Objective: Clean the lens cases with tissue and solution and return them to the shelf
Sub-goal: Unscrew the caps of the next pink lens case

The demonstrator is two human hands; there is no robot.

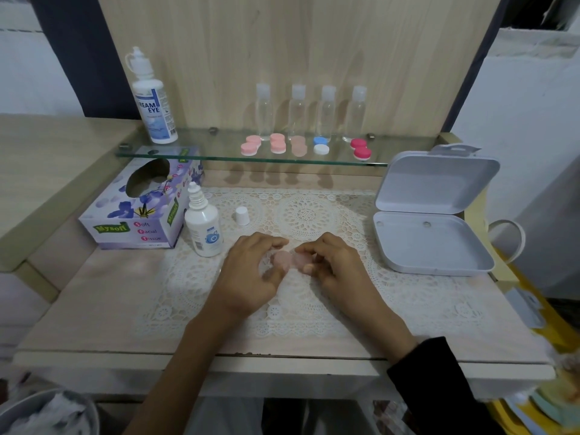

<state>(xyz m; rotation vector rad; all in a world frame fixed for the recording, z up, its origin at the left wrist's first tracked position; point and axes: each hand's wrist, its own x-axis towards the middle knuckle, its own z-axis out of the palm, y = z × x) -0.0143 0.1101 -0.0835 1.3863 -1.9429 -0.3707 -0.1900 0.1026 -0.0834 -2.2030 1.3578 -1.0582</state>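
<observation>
A pale pink lens case (290, 259) lies on the lace mat between my hands. My left hand (251, 271) pinches its left cap and my right hand (335, 265) pinches its right cap. An uncapped small solution bottle (203, 227) stands left of my hands, its white cap (242, 216) on the mat behind them. The tissue box (141, 205) sits at the left. On the glass shelf (219, 153) rest several lens cases: pink (251, 145), pink-orange (277, 142), beige (298, 146), blue and white (320, 145), red (361, 148).
A large solution bottle (152, 102) stands on the shelf's left end. Several clear small bottles (310, 111) line the shelf's back. An open white plastic box (433, 215) lies at the right. A bin with used tissue (47, 412) shows at bottom left.
</observation>
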